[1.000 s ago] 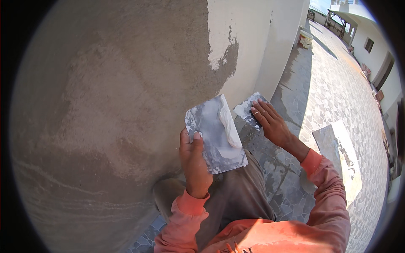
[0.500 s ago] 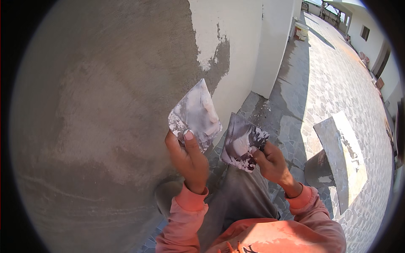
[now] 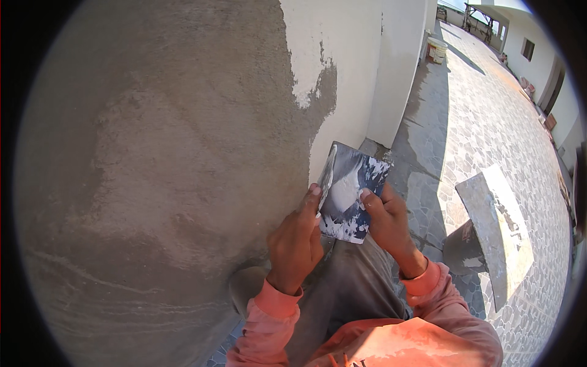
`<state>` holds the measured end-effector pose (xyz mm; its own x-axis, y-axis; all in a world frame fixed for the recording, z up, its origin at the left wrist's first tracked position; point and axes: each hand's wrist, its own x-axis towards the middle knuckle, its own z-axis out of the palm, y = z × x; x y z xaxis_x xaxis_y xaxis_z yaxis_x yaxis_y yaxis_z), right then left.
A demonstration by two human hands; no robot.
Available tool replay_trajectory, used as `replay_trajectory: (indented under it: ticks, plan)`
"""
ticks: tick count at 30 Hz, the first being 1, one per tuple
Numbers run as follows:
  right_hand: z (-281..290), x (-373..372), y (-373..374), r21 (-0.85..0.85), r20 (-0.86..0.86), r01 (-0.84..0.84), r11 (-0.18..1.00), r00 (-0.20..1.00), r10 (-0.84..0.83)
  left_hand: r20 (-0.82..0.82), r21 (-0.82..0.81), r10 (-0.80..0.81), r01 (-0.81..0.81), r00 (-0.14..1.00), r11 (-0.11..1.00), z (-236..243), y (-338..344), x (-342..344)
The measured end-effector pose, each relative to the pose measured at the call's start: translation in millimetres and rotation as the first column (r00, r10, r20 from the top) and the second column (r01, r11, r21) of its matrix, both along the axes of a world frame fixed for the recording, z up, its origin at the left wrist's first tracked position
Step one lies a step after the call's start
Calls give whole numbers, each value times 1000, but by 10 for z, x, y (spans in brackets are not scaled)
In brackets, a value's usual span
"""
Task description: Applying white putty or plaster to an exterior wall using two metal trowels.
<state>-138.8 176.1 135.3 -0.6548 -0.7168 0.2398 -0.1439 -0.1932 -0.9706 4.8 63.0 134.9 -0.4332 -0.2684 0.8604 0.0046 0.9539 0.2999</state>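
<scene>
My right hand (image 3: 394, 226) grips a thin, dark, square putty spreader (image 3: 373, 177), thumb on its near face. A pale lump of putty (image 3: 345, 194) sits in the middle of that face, with white smears around it. Closed around a second putty spreader (image 3: 328, 174), my left hand (image 3: 296, 241) holds it nearly edge-on along the first one's left side. The two blades meet or almost meet there; exact contact is hard to see. White putty coats the left blade's edge.
On the left stands a wall (image 3: 165, 153) of grey plaster with a white-coated part (image 3: 348, 79). To the right, a pale, stained board (image 3: 498, 232) rests on a dark bucket (image 3: 463, 248) on stone-patterned paving (image 3: 483, 122). A white bucket (image 3: 436, 50) stands farther off.
My left hand has moved down and right, turning its spreader from face-on to edge-on against the other one. My right hand has shifted slightly left and up.
</scene>
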Motion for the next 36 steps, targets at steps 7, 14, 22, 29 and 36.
replay_trajectory:
  ticks: [7, 14, 22, 29, 36]
  plan:
    - [219, -384, -93, -392, 517, -24, 919, 821, 242, 172, 125, 14, -36, 985, 992, -307, 35, 223]
    - [353, -289, -50, -486, 368, -141, 863, 862, 348, -196, 876, 45, 154, 980, 457, -485, -79, 212]
    - [201, -93, -127, -337, -773, -378, 862, 634, -24, -642, 699, 11, 592, 766, -401, -423, -225, 123]
    - [-40, -135, -187, -55, -964, -367, 929, 262, 47, -647, 720, -22, 601, 762, -347, -152, -95, 17]
    - [-386, -593, -144, -13, -974, -246, 969, 224, 43, -538, 802, 18, 518, 843, -298, -137, -195, 50]
